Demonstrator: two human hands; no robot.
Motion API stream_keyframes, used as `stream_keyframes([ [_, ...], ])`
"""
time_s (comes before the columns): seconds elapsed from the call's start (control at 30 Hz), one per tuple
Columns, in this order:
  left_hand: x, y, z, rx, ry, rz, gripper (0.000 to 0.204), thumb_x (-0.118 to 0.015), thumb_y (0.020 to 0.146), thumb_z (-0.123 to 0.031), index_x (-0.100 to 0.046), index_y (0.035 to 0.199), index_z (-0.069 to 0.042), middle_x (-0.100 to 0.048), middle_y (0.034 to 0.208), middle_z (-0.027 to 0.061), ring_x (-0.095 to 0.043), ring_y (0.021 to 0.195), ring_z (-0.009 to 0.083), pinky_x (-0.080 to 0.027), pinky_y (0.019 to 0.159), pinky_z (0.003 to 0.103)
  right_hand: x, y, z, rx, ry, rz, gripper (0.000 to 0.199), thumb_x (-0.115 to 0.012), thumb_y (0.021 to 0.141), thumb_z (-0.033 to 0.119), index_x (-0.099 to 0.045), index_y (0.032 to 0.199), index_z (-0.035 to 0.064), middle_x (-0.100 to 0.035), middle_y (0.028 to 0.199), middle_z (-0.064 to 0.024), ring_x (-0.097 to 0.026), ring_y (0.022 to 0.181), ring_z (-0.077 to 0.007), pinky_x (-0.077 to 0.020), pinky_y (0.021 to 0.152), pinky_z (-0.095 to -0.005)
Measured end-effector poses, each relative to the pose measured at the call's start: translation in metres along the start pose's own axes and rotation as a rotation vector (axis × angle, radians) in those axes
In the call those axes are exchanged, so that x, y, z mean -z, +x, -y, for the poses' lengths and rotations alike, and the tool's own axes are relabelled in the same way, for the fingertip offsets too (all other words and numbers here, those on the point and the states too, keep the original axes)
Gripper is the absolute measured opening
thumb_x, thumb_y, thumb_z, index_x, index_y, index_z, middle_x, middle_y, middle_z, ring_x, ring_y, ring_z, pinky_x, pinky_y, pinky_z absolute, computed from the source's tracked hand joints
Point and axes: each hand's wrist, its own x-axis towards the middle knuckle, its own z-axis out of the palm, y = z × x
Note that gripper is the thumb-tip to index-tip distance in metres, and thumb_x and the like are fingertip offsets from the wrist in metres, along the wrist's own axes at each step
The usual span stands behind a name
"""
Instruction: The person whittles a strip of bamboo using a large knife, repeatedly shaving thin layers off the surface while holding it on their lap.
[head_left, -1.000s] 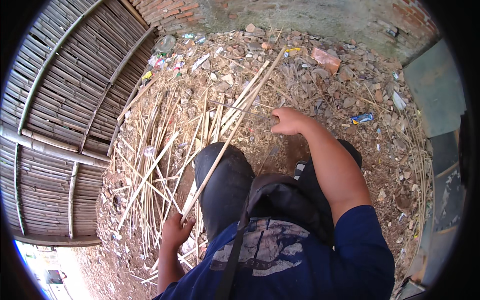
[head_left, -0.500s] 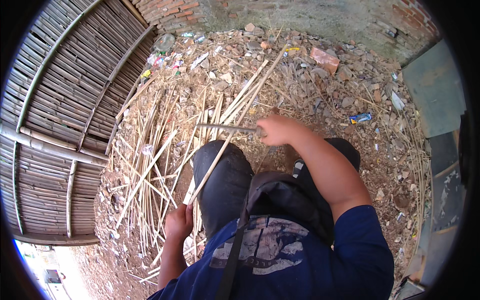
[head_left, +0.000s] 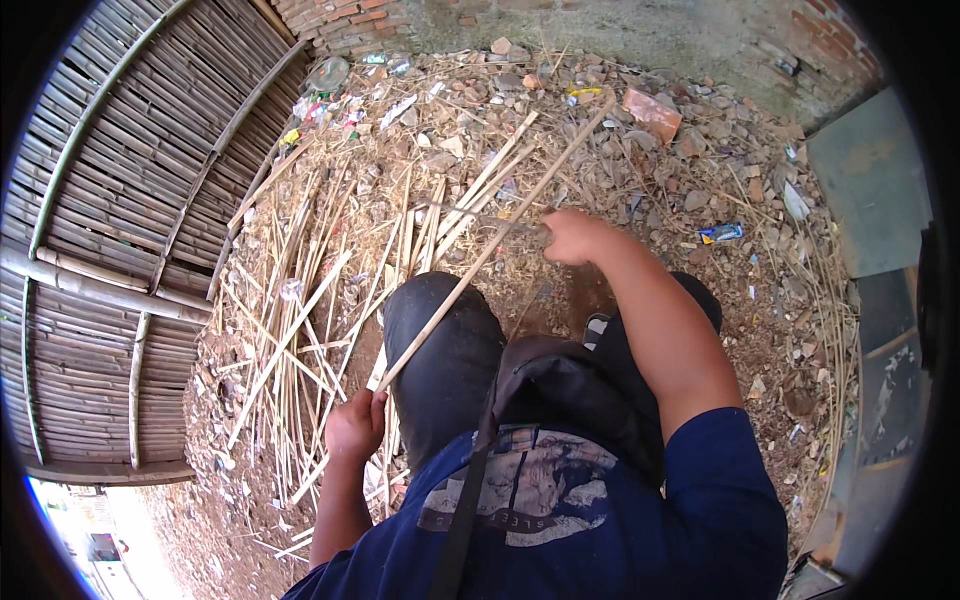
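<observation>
The left hand (head_left: 355, 425) is clenched around the lower end of a long, thin, pale bamboo strip (head_left: 480, 255). From this fist the strip goes up toward 1 o'clock, crosses above the left knee in dark trousers (head_left: 440, 350), and its far tip lies over the rubble near a reddish broken brick (head_left: 652, 110). The right hand (head_left: 572, 237) is closed on the handle of a dark, blurred blade tool (head_left: 470, 213). The blade points toward 9 o'clock and meets the strip about at its middle; the motion blur hides whether the edge touches the strip or not.

Around the left hand, from 9 to 12 o'clock, a loose heap of pale split bamboo sticks (head_left: 300, 330) lies on the dry brown ground, fanned out in many directions. Further at 9 o'clock stands a woven bamboo fence panel (head_left: 100, 220) with round poles across it. At 12 o'clock a brick and plaster wall (head_left: 640, 30) closes the yard, with stones and small coloured litter (head_left: 330, 105) at its foot. At 3 o'clock there is a grey flat slab (head_left: 870, 190). A small blue wrapper (head_left: 722, 233) lies near the right hand, toward 3 o'clock.
</observation>
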Motion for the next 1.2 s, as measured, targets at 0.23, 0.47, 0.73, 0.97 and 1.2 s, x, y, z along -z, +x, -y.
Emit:
stream_keyframes([
  [0.23,-0.013,-0.001,0.003,-0.012,-0.074,-0.006,0.035,-0.056,0.100,-0.037,-0.056,0.081,-0.008,-0.063,0.066,0.0227,-0.063,0.064,0.0463,-0.048,0.058,0.057,-0.010,-0.021,0.073,0.265,-0.118,0.194,0.032,-0.065,0.075,0.015,-0.071,0.106,0.0080,-0.071,0.098,-0.0186,-0.069,0.094,-0.0356,-0.0544,0.081,-0.0468],
  [0.47,-0.042,-0.005,0.011,0.122,-0.285,-0.003,0.031,-0.054,0.101,-0.032,-0.055,0.087,-0.004,-0.064,0.074,0.0275,-0.062,0.074,0.0510,-0.048,0.066,0.058,-0.010,0.012,0.000,0.076,0.183,-0.071,0.037,-0.076,0.073,0.023,-0.068,0.102,0.0011,-0.071,0.094,-0.0192,-0.069,0.086,-0.0319,-0.0534,0.078,-0.0420],
  [0.73,-0.033,-0.023,0.088,0.234,-0.130,-0.240,0.028,-0.051,0.103,-0.036,-0.054,0.090,-0.011,-0.063,0.065,0.0163,-0.062,0.054,0.0398,-0.048,0.049,0.053,0.006,0.009,-0.039,-0.314,0.264,-0.327,0.038,-0.071,0.074,0.026,-0.067,0.103,0.0014,-0.070,0.096,-0.0206,-0.068,0.091,-0.0358,-0.0526,0.082,-0.0434],
  [0.97,0.048,-0.007,0.166,0.861,0.170,-0.027,0.075,-0.058,0.097,-0.042,-0.027,0.155,-0.006,-0.033,0.157,0.0236,-0.034,0.144,0.0430,-0.030,0.115,0.057,0.012,-0.003,0.006,-0.146,0.177,-0.265,0.046,-0.073,0.075,0.025,-0.067,0.112,-0.0030,-0.070,0.102,-0.0233,-0.067,0.097,-0.0373,-0.0519,0.086,-0.0430],
  [1.2,-0.015,-0.010,0.164,0.701,-0.005,0.200,0.083,-0.056,0.098,-0.052,-0.024,0.156,-0.001,-0.034,0.157,0.0244,-0.034,0.146,0.0385,-0.032,0.120,0.048,0.002,-0.002,0.004,-0.003,0.095,-0.182,0.052,-0.077,0.075,0.024,-0.065,0.117,-0.0037,-0.068,0.114,-0.0250,-0.066,0.108,-0.0380,-0.0504,0.093,-0.0437],
])
